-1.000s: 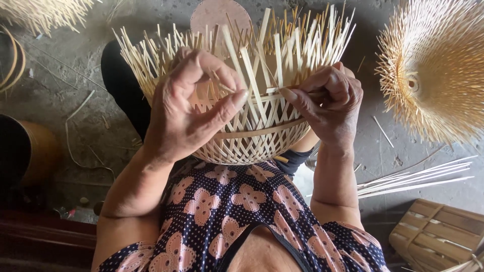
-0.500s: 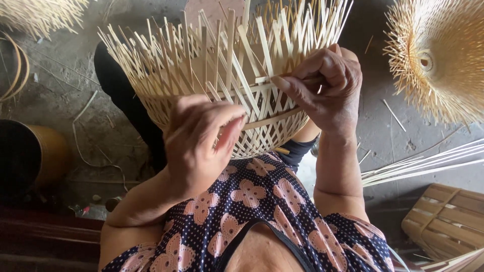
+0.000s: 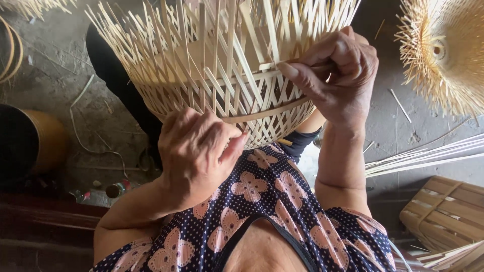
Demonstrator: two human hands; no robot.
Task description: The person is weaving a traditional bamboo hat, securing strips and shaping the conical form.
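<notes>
A half-woven bamboo basket (image 3: 212, 75) with many loose upright strips rests on my lap, its open side facing away. My right hand (image 3: 338, 75) pinches a horizontal bamboo strip (image 3: 297, 65) against the basket's upper right wall. Lower down, my left hand (image 3: 199, 151) is curled at the basket's near side, fingertips pulling the end of a thin bamboo strip (image 3: 262, 112) that runs across the weave. I wear a dark dotted top with pink flowers (image 3: 252, 201).
Another unfinished bamboo piece (image 3: 443, 50) with splayed strips lies at the upper right. Loose bamboo strips (image 3: 423, 156) lie on the concrete floor at right, above a woven bamboo box (image 3: 446, 211). A dark round container (image 3: 25, 141) stands at left.
My left hand slid down from the basket's upper wall to its lower near side, drawing a strip. The basket came closer and tilted toward me. My right hand kept its grip.
</notes>
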